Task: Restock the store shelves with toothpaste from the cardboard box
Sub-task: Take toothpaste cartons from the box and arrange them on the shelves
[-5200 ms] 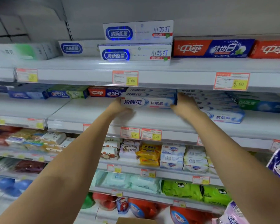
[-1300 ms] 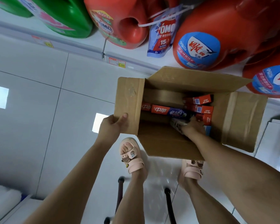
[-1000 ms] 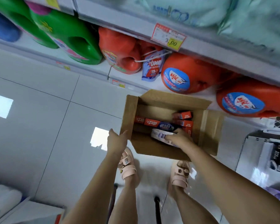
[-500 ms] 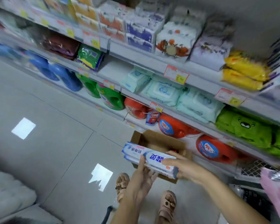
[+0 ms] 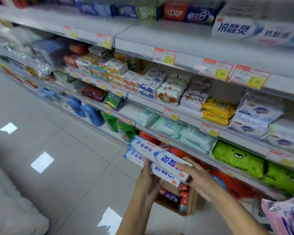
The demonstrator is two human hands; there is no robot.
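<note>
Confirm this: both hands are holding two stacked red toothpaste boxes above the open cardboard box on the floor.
One detail is wrong: the boxes are white and blue, not red. The head view shows the left hand and right hand holding two stacked white-and-blue toothpaste boxes above the open brown cardboard box on the floor.

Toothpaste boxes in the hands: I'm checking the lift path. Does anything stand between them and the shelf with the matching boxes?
Nothing visible does. The left hand and right hand hold the toothpaste boxes in the aisle; the shelf beside the matching box is bare.
</note>
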